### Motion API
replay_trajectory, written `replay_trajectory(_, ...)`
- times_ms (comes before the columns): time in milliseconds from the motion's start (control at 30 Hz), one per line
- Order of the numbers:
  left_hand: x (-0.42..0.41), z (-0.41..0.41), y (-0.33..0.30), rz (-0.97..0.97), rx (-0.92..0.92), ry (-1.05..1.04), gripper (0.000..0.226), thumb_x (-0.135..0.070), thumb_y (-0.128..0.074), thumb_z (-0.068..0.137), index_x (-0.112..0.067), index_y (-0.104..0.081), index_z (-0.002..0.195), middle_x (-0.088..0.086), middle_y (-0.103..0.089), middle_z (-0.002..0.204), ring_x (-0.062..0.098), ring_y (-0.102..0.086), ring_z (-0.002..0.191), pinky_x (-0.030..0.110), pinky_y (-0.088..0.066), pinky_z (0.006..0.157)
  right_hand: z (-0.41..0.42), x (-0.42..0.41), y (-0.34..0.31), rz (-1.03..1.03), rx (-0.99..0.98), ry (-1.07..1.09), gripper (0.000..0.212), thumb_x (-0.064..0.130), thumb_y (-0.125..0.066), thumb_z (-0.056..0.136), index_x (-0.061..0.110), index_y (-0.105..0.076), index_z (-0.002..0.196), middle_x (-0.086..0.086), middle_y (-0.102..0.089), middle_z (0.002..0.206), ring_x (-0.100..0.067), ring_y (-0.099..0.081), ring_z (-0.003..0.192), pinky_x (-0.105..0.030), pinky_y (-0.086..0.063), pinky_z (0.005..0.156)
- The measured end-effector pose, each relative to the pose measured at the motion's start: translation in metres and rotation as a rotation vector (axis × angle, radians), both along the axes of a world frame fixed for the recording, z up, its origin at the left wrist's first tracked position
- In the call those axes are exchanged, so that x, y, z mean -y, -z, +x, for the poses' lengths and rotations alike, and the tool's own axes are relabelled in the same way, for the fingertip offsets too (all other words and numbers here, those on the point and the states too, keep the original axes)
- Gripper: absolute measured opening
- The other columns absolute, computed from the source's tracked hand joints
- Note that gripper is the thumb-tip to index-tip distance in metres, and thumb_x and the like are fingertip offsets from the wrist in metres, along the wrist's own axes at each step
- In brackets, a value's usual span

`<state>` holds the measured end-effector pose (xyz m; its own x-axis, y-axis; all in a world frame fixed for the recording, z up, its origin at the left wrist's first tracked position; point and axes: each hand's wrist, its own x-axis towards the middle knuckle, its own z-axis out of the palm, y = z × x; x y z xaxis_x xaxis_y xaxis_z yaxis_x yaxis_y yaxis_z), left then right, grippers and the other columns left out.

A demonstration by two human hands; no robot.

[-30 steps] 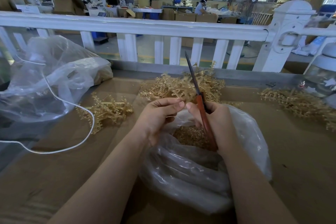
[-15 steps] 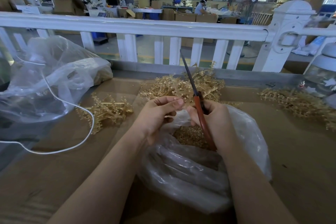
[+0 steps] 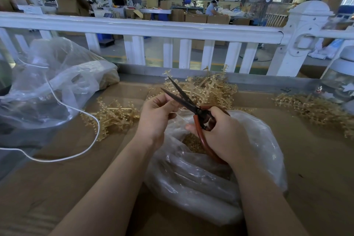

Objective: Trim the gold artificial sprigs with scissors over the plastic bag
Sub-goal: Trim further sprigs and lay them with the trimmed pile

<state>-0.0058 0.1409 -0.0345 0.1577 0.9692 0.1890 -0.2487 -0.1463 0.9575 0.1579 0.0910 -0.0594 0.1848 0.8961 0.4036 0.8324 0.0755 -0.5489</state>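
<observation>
My right hand [image 3: 222, 136] grips the red handles of the scissors [image 3: 183, 99], whose dark blades stand apart and point up-left. My left hand [image 3: 157, 113] is beside the blades with its fingers curled; whatever it pinches is too small to make out. Both hands hover over a clear plastic bag [image 3: 210, 178] holding gold trimmings [image 3: 191, 143]. Piles of gold sprigs lie behind the hands [image 3: 210, 88], at the left [image 3: 113, 115] and at the right [image 3: 316, 109].
Brown cardboard [image 3: 57, 188] covers the table. A large crumpled plastic bag [image 3: 47, 86] and a white cord [image 3: 76, 151] lie at the left. A white railing [image 3: 172, 30] runs along the table's far edge. A glass jar [image 3: 342, 74] stands at the far right.
The scissors have tilted left and their blades have opened. My right hand has shifted right and down on the handles; my left hand stays near the blades.
</observation>
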Motion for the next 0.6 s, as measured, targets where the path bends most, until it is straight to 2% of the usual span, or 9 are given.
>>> replay_trajectory(133, 0.0004, -0.0020, 0.0018, 0.043, 0.023, 0.060, 0.032, 0.000, -0.055, 0.095, -0.016, -0.063, 0.069, -0.006, -0.060, 0.066, 0.009, -0.045, 0.066, 0.019, -0.040, 0.064, 0.0020, -0.0001, 0.0015, 0.036, 0.036, 0.040, 0.054, 0.081, -0.063, 0.074, 0.037, -0.060, 0.105, 0.020, -0.062, 0.089, -0.003, -0.058, 0.084, -0.026, -0.052, 0.068)
replay_trajectory(333, -0.0003, -0.0030, 0.0034, 0.028, 0.015, 0.086, 0.020, 0.000, -0.054, 0.095, -0.009, -0.062, 0.080, -0.004, -0.063, 0.073, 0.007, -0.050, 0.069, 0.025, -0.039, 0.070, 0.0014, 0.0004, 0.0025, 0.056, 0.066, 0.043, 0.053, 0.081, -0.063, 0.073, 0.034, -0.060, 0.097, 0.020, -0.060, 0.084, 0.001, -0.056, 0.077, -0.019, -0.045, 0.060)
replay_trajectory(467, 0.0004, -0.0032, 0.0019, 0.013, 0.041, 0.093, 0.027, 0.000, -0.056, 0.093, -0.013, -0.061, 0.070, 0.004, -0.061, 0.081, 0.010, -0.046, 0.072, 0.023, -0.038, 0.069, 0.0024, -0.0004, 0.0028, 0.038, 0.083, 0.071, 0.057, 0.083, -0.060, 0.073, 0.030, -0.060, 0.093, 0.018, -0.061, 0.081, -0.001, -0.057, 0.075, -0.025, -0.053, 0.065)
replay_trajectory(600, 0.0027, -0.0029, 0.0000, -0.007, 0.086, 0.102, 0.035, -0.007, -0.061, 0.090, -0.022, -0.071, 0.061, 0.003, -0.065, 0.086, 0.008, -0.048, 0.073, 0.021, -0.039, 0.068, 0.0027, -0.0007, 0.0027, 0.049, 0.117, 0.090, 0.059, 0.085, -0.056, 0.071, 0.028, -0.059, 0.087, 0.018, -0.060, 0.074, 0.002, -0.052, 0.069, -0.019, -0.045, 0.058)
